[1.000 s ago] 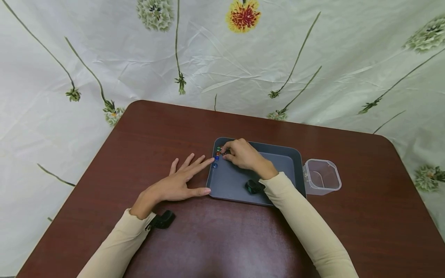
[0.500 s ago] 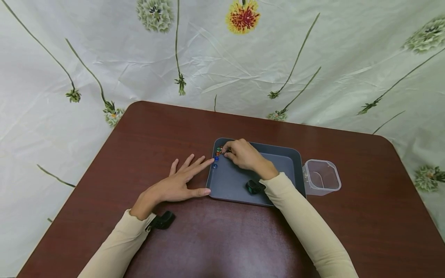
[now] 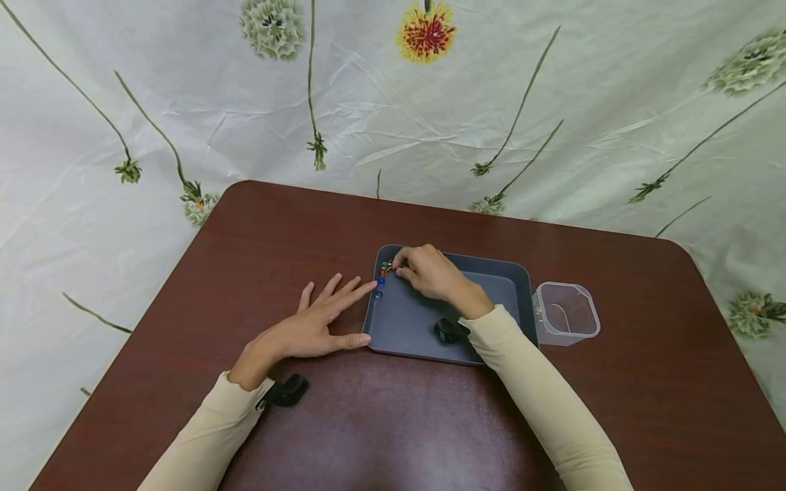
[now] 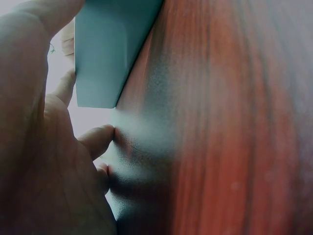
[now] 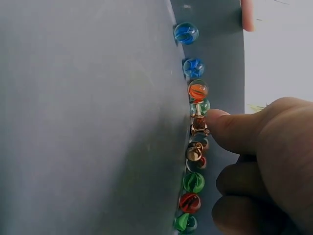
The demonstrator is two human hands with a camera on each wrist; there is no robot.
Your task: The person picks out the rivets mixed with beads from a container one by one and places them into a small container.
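A row of glass marbles, blue, orange, green and red, lies along the left wall of the grey tray [image 3: 408, 326]. At the near end are blue marbles [image 5: 186, 33]; farther along are a green marble [image 5: 193, 182] and a red marble [image 5: 190, 202]. My right hand [image 3: 432, 274] reaches into the far left corner, fingers curled, and holds a small copper-coloured metal piece [image 5: 199, 125] at the thumb tip, amid the marbles. Its exact kind is unclear. My left hand [image 3: 313, 327] is spread on the table, a finger and the thumb touching the tray's left rim.
A clear plastic container [image 3: 566, 315] stands against the tray's right side. The dark reddish wooden table [image 3: 381, 423] lies under everything. A flower-printed cloth [image 3: 245, 123] hangs behind its far edge. Both wrists wear small black cameras.
Both hands stay almost exactly where they were, the right one at the far left corner of the tray. The view has shifted very slightly.
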